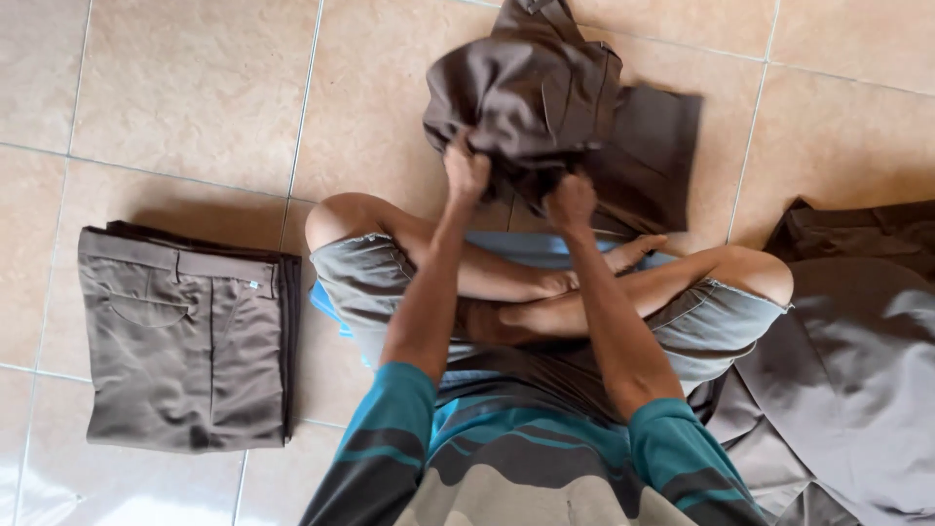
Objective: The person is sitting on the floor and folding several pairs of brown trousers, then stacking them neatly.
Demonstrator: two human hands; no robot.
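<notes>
I sit cross-legged on a tiled floor. A brown garment [545, 97] is bunched up in front of my knees, part of it lying flat on the tiles. My left hand [466, 168] grips its left side with closed fingers. My right hand [571, 200] grips its lower middle, fist closed on the cloth. Both arms reach forward over my crossed legs.
A folded stack of brown trousers [185, 336] lies on the floor to my left. A heap of loose brown-grey clothes [847, 360] sits to my right. A blue cloth [531, 248] lies under my legs. Beige floor tiles [195, 88] surround everything.
</notes>
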